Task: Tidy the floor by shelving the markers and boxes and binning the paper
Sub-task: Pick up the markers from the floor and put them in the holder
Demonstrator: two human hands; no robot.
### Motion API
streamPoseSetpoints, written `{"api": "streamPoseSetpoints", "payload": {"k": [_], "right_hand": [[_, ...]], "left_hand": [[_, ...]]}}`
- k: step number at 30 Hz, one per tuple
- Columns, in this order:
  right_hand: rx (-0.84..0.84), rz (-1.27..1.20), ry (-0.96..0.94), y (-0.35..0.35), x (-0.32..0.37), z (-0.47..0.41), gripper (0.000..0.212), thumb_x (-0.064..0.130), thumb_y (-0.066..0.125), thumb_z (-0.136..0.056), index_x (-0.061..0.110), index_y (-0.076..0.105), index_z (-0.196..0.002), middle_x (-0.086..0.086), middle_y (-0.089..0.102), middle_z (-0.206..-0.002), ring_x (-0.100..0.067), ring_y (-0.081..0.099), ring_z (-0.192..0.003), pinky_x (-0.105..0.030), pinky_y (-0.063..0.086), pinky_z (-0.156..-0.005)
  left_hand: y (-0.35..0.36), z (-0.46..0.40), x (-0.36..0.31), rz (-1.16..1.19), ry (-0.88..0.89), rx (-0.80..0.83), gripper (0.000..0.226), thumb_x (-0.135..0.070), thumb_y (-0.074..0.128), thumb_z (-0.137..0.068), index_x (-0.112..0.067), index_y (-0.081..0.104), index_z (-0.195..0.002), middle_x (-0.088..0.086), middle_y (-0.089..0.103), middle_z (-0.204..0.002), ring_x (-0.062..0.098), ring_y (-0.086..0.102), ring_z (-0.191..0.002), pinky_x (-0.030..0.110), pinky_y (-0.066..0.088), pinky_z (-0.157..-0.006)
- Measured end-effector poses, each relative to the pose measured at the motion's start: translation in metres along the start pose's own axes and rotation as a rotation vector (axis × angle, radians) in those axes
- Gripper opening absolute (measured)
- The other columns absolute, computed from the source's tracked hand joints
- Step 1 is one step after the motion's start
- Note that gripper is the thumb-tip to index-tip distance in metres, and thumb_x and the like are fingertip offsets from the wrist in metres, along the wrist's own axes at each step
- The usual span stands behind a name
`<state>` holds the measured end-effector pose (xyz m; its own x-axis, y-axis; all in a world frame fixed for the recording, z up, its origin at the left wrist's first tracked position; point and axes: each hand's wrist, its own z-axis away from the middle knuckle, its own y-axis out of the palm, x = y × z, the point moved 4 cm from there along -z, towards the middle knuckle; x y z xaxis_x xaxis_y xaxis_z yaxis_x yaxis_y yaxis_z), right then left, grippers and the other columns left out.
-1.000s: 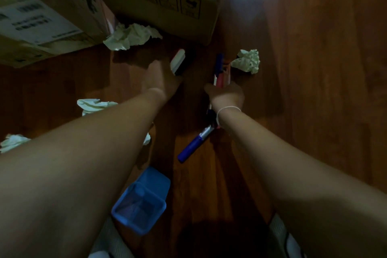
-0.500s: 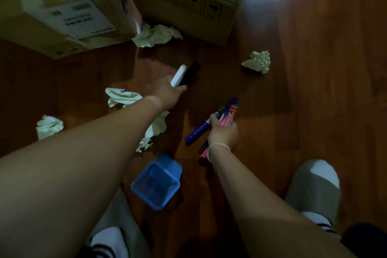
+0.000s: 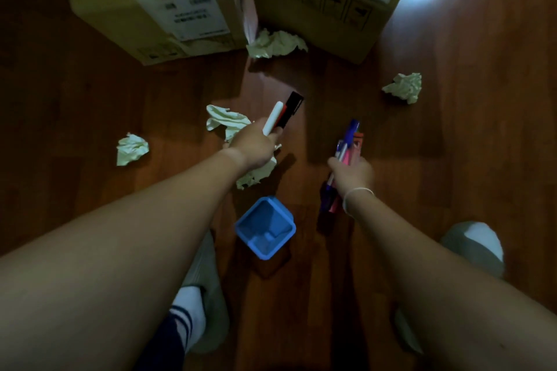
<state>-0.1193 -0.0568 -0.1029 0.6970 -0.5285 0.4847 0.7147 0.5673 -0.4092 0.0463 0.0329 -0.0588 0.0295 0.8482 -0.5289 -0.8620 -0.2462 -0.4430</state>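
My left hand gripped a white and a black marker, my right hand a blue-and-pink bundle — all lifted off the floor, none shelved. Crumpled paper lay mid-floor; boxes remained at its far edge.

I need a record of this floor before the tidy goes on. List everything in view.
cardboard boxes: two, brown, top of view, on the floor
crumpled paper: five wads, pale; one at the boxes, one right, three left and under the left hand
blue container: one, open, on the floor between the arms
white and black markers: a few, in the left hand
blue and pink markers: a bundle, in the right hand
left hand: grips markers
right hand: grips markers
feet: two, socked, in slippers
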Motion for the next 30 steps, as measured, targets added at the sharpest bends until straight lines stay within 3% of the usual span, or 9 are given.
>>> {"api": "streamPoseSetpoints", "payload": {"k": [4, 7, 9, 11, 13, 18, 23, 27, 30], "right_hand": [[0.360, -0.077, 0.046, -0.020, -0.001, 0.055, 0.029, 0.003, 0.058, -0.086, 0.005, 0.054, -0.115, -0.007, 0.060, -0.084, -0.018, 0.058, -0.066, -0.021, 0.050, -0.054], [0.492, 0.146, 0.012, -0.031, 0.000, 0.085, 0.029, 0.008, 0.065, -0.084, 0.006, 0.056, -0.111, -0.010, 0.062, -0.089, -0.019, 0.058, -0.071, -0.022, 0.049, -0.057], [0.547, 0.290, -0.026, -0.033, 0.001, 0.104, 0.017, 0.008, 0.067, -0.082, 0.013, 0.057, -0.095, -0.005, 0.059, -0.080, -0.015, 0.055, -0.067, -0.021, 0.045, -0.057], [0.614, 0.393, -0.051, -0.028, -0.001, 0.119, 0.016, 0.004, 0.067, -0.080, 0.014, 0.057, -0.085, -0.002, 0.056, -0.073, -0.013, 0.053, -0.062, -0.022, 0.045, -0.057], [0.665, 0.544, -0.073, -0.019, -0.006, 0.131, 0.019, 0.004, 0.068, -0.078, 0.012, 0.057, -0.091, -0.003, 0.058, -0.074, -0.014, 0.053, -0.061, -0.024, 0.046, -0.059], [0.628, 0.761, -0.102, -0.002, -0.018, 0.144, 0.033, 0.011, 0.071, -0.076, 0.006, 0.062, -0.107, -0.007, 0.059, -0.082, -0.015, 0.053, -0.060, -0.022, 0.042, -0.049], [0.612, 0.835, -0.048, 0.014, -0.030, 0.140, 0.049, 0.020, 0.073, -0.076, 0.004, 0.057, -0.119, -0.011, 0.060, -0.097, -0.021, 0.057, -0.079, -0.029, 0.049, -0.071], [0.623, 0.792, 0.010, 0.022, -0.029, 0.135, 0.048, 0.021, 0.075, -0.075, 0.004, 0.056, -0.116, -0.011, 0.059, -0.092, -0.017, 0.054, -0.062, -0.031, 0.047, -0.068], [0.661, 0.800, 0.068, 0.028, -0.024, 0.131, 0.033, 0.019, 0.073, -0.077, 0.007, 0.055, -0.102, -0.008, 0.060, -0.076, -0.018, 0.055, -0.059, -0.029, 0.050, -0.060]], "left_hand": [[-0.005, 0.043, -0.004, 0.094, -0.080, 0.125, 0.025, -0.027, 0.040, -0.100, -0.011, 0.047, -0.118, 0.008, 0.059, -0.087, 0.017, 0.051, -0.066, 0.028, 0.042, -0.057], [-0.003, 0.075, 0.002, 0.182, -0.206, 0.174, 0.017, -0.024, 0.039, -0.101, -0.007, 0.043, -0.104, 0.005, 0.052, -0.075, 0.019, 0.050, -0.056, 0.023, 0.044, -0.046], [-0.001, 0.099, 0.012, 0.211, -0.287, 0.216, 0.017, -0.023, 0.038, -0.101, -0.007, 0.042, -0.097, 0.005, 0.051, -0.074, 0.019, 0.050, -0.053, 0.020, 0.044, -0.041], [0.004, 0.118, 0.023, 0.214, -0.355, 0.278, 0.014, -0.019, 0.037, -0.101, -0.006, 0.042, -0.099, 0.006, 0.052, -0.075, 0.017, 0.053, -0.046, 0.019, 0.044, -0.039], [0.009, 0.133, 0.035, 0.178, -0.391, 0.332, 0.014, -0.012, 0.037, -0.098, -0.003, 0.042, -0.108, 0.007, 0.055, -0.077, 0.014, 0.055, -0.038, 0.018, 0.046, -0.038], [0.023, 0.149, 0.062, 0.139, -0.460, 0.400, 0.029, -0.007, 0.041, -0.095, 0.001, 0.045, -0.122, 0.007, 0.056, -0.078, 0.019, 0.055, -0.053, 0.018, 0.048, -0.037], [0.037, 0.142, 0.079, 0.153, -0.508, 0.435, 0.013, -0.005, 0.038, -0.096, -0.003, 0.043, -0.109, 0.010, 0.053, -0.077, 0.020, 0.054, -0.057, 0.019, 0.048, -0.038], [0.041, 0.134, 0.082, 0.201, -0.582, 0.476, 0.011, -0.010, 0.037, -0.098, -0.004, 0.047, -0.096, 0.008, 0.053, -0.075, 0.018, 0.055, -0.061, 0.031, 0.047, -0.052], [0.040, 0.128, 0.078, 0.226, -0.598, 0.509, 0.012, -0.011, 0.038, -0.099, -0.003, 0.048, -0.098, 0.009, 0.055, -0.075, 0.015, 0.057, -0.059, 0.026, 0.052, -0.046]]}}
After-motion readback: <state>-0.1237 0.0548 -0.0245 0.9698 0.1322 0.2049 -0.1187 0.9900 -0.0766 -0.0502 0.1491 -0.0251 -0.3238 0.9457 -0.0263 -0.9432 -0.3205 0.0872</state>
